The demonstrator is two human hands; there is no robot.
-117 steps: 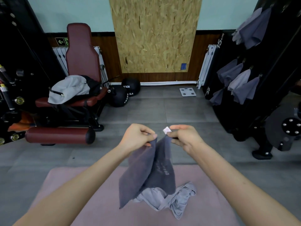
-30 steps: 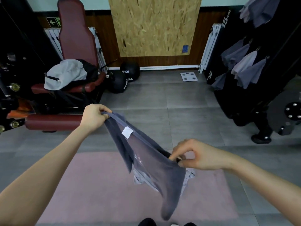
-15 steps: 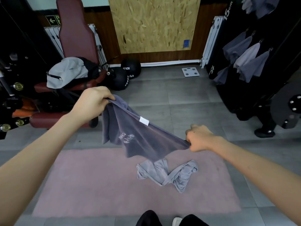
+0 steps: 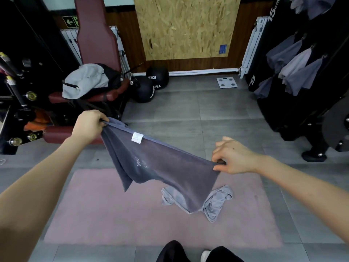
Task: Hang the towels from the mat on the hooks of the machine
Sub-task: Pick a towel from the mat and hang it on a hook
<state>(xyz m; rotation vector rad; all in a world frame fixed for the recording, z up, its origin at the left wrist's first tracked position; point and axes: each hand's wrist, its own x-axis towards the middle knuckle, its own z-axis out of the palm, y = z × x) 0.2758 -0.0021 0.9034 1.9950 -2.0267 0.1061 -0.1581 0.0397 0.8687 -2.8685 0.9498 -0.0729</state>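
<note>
The left hand (image 4: 90,127) grips one corner of the dark towel (image 4: 166,167) in a closed fist, raised over the floor; the right hand (image 4: 232,157) pinches the opposite corner between thumb and fingertips, its other fingers lifted, where half a second ago it was balled tight around the cloth. The towel, bunched a few seconds back, now hangs pulled out between both hands above the mat (image 4: 103,205); one pale towel (image 4: 217,201) remains crumpled there. In my judgement the cloth is ready to carry to the machine (image 4: 283,114) on the right, where other towels (image 4: 300,78) already hang; the hooks (image 4: 323,56) look small and are hard to make out from here.
</note>
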